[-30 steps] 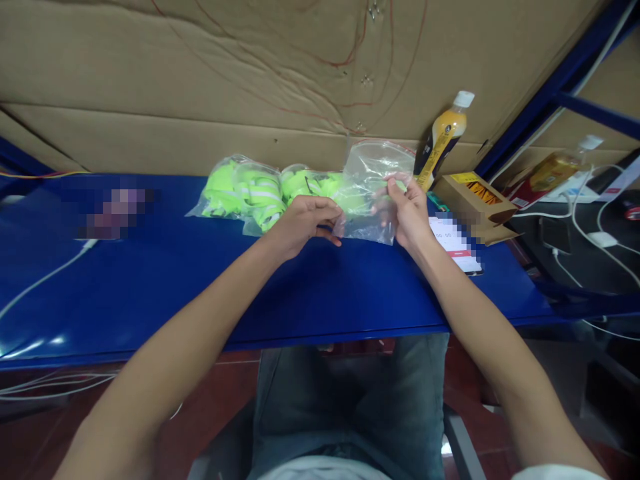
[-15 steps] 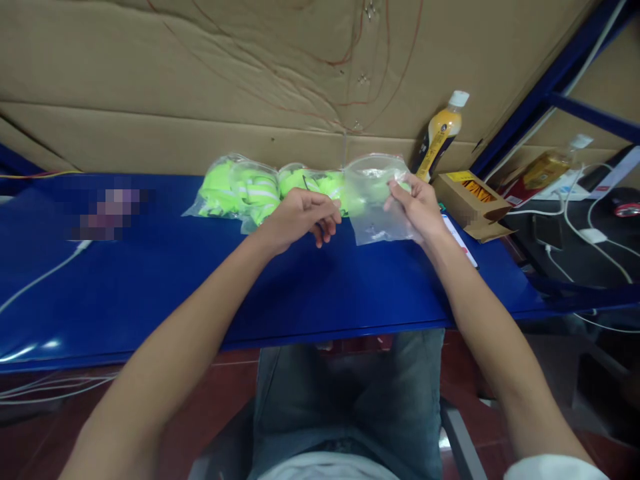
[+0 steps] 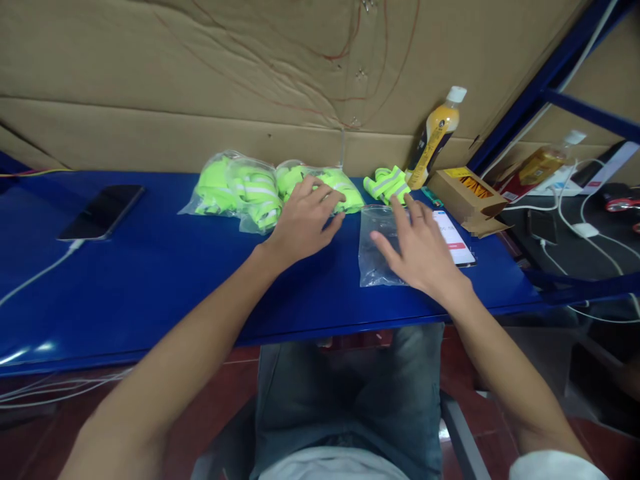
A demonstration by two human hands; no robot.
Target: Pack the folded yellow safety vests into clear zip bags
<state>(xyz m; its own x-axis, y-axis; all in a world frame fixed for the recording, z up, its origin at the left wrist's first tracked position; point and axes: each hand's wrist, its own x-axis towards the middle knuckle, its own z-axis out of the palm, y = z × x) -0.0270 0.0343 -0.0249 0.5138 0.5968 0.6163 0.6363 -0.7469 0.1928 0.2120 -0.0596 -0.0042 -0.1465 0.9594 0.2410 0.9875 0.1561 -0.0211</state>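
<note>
A clear plastic zip bag (image 3: 373, 257) lies flat on the blue table, partly beneath my right hand (image 3: 423, 250). The fingers of that hand are spread over the bag and grip nothing. Just beyond the fingertips is a loose bundle of neon-yellow reflective straps (image 3: 387, 183). My left hand (image 3: 307, 223) is open, fingers apart, in front of a clear bag of the same neon straps (image 3: 345, 183); whether it touches the bag I cannot tell. Further left sits another filled bag of neon straps (image 3: 235, 190).
A tilted drink bottle (image 3: 436, 140) leans against the cardboard wall. Beside it are an open small carton (image 3: 470, 200) and a phone with a lit screen (image 3: 455, 240). At left a dark phone (image 3: 103, 212) is plugged into a white cable (image 3: 45, 277).
The zip bag, earlier held up in my right hand, now lies on the table nearer to me. My right hand has let go and spread. My left hand's fingers have opened.
</note>
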